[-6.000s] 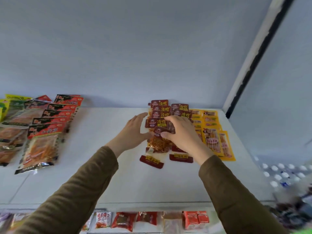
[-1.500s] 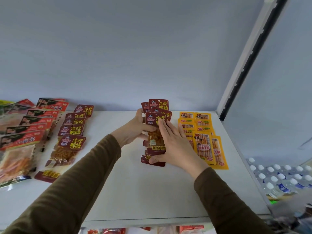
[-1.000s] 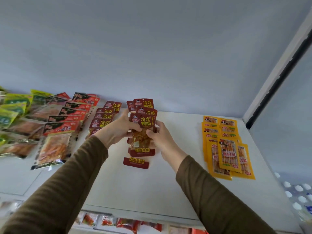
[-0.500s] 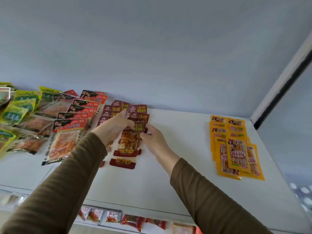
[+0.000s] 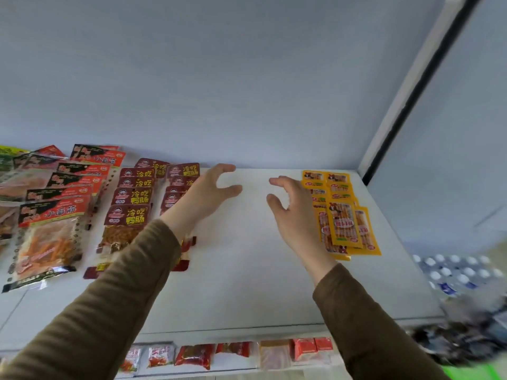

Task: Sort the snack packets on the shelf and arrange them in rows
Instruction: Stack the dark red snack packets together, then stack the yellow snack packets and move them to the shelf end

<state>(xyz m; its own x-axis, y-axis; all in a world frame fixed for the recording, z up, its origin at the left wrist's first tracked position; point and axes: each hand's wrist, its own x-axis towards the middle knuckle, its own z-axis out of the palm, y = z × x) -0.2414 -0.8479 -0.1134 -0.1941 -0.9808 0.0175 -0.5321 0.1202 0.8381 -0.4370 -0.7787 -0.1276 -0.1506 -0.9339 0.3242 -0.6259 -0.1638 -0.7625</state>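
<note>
Both hands are up over the white shelf (image 5: pixel 247 270) and neither one has anything in it. The left hand (image 5: pixel 208 193) hangs with its fingers loosely curved and the thumb spread apart, like a wide C shape. It sits just right of the dark red packets (image 5: pixel 131 204), with the brown sleeve (image 5: pixel 115 297) crossing over the nearer part of the second red row. The right hand (image 5: pixel 293 212) is the same deal: fingers relaxed and a bit bent, thumb sticking out toward the left hand, empty. It's just left of the yellow packets (image 5: pixel 343 215) and covers their left edge a little.

Using the red packets as the reference: they lie in two overlapping rows running from the back wall toward the shelf's front edge. Directly left of them is a row of red-and-black packets (image 5: pixel 55 215) with clear windows showing orange strips. Further left, some green ones (image 5: pixel 6 157) peek in at the frame edge. The yellow packets are well to the right, near the shelf's right end, with a bare stretch of shelf between. Below the front edge, a lower shelf shows small packets (image 5: pixel 197 355), somewhat blurry.
</note>
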